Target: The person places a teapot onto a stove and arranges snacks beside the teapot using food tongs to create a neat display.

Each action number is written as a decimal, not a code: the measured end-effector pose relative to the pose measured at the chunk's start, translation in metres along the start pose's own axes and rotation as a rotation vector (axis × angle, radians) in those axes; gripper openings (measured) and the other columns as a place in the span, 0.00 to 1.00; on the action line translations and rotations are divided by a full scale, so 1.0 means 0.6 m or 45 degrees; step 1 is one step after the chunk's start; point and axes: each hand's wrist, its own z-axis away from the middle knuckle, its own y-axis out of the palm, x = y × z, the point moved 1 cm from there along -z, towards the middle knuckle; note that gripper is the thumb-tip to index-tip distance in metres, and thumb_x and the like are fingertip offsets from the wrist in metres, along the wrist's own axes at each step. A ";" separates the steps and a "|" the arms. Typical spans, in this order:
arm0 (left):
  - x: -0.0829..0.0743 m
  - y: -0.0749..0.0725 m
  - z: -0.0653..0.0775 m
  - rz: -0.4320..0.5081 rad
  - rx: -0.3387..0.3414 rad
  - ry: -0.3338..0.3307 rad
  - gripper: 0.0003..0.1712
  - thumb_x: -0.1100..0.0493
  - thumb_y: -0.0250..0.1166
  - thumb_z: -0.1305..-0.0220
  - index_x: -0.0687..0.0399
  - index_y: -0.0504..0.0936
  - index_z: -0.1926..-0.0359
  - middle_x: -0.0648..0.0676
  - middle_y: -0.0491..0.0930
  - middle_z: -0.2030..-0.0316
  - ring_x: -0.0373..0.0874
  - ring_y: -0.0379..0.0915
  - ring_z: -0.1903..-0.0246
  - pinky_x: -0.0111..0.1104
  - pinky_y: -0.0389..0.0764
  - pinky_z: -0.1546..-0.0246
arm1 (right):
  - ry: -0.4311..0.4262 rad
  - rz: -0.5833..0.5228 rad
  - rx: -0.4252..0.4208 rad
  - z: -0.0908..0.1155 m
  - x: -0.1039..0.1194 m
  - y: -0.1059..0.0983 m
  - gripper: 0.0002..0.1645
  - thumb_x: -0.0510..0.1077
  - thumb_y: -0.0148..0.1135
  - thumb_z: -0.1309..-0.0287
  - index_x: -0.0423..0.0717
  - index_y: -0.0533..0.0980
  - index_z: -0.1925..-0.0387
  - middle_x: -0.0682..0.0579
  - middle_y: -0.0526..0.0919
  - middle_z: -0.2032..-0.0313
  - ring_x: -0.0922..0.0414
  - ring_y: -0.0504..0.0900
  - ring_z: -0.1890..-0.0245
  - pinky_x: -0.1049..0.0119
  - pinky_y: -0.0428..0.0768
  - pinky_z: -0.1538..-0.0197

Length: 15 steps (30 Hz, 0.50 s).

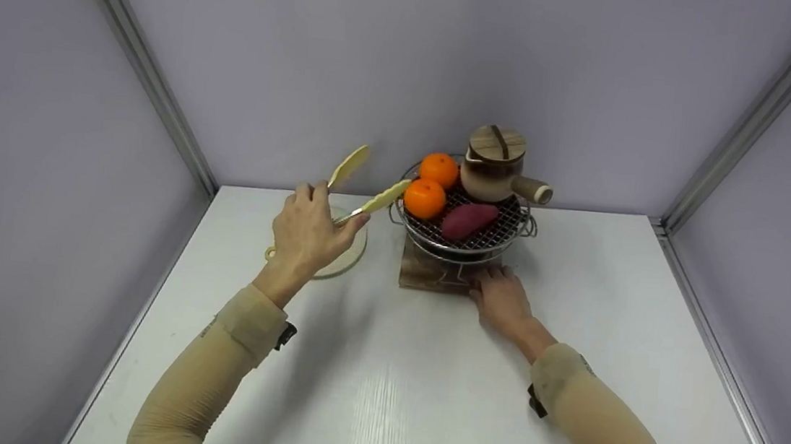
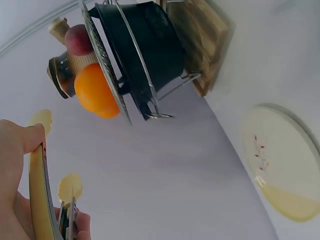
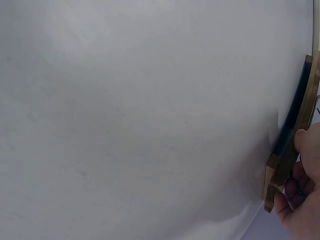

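My left hand (image 1: 309,232) holds a pair of yellow-tipped tongs (image 1: 385,196), whose arms are spread apart. One tip is close to the front orange (image 1: 424,199); whether they touch cannot be told. A second orange (image 1: 440,170), a purple sweet potato (image 1: 469,221) and a brown teapot (image 1: 490,177) with a wooden lid share the round wire grill rack (image 1: 462,249). Beneath the rack, a dark bowl (image 2: 155,45) stands over a wooden base (image 1: 427,272). At the base's right front corner, my right hand (image 1: 506,305) grips its edge, as the right wrist view shows.
A pale round plate (image 1: 348,259) with a small red floral print lies left of the grill, partly behind my left hand. The white table (image 1: 380,380) is bounded by grey walls at the back and sides.
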 end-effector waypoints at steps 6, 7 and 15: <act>0.043 0.013 -0.002 0.018 0.009 -0.123 0.57 0.23 0.71 0.33 0.65 0.74 0.26 0.67 0.78 0.46 0.64 0.82 0.54 0.55 0.87 0.59 | -0.016 0.022 -0.015 -0.001 -0.004 0.004 0.19 0.47 0.69 0.23 0.37 0.81 0.42 0.33 0.85 0.41 0.32 0.81 0.39 0.35 0.82 0.36; 0.050 0.015 -0.003 0.013 0.006 -0.144 0.57 0.23 0.71 0.34 0.66 0.74 0.27 0.67 0.78 0.46 0.64 0.82 0.53 0.55 0.86 0.58 | -0.020 0.022 -0.019 -0.001 -0.004 0.004 0.19 0.47 0.69 0.23 0.37 0.81 0.42 0.32 0.85 0.41 0.32 0.81 0.39 0.35 0.82 0.36; 0.109 0.033 -0.003 -0.065 -0.008 -0.278 0.60 0.22 0.70 0.35 0.70 0.73 0.28 0.72 0.78 0.44 0.70 0.77 0.45 0.61 0.82 0.47 | -0.017 0.020 -0.016 -0.002 -0.001 0.003 0.21 0.46 0.69 0.22 0.35 0.81 0.39 0.31 0.85 0.40 0.31 0.81 0.39 0.34 0.81 0.34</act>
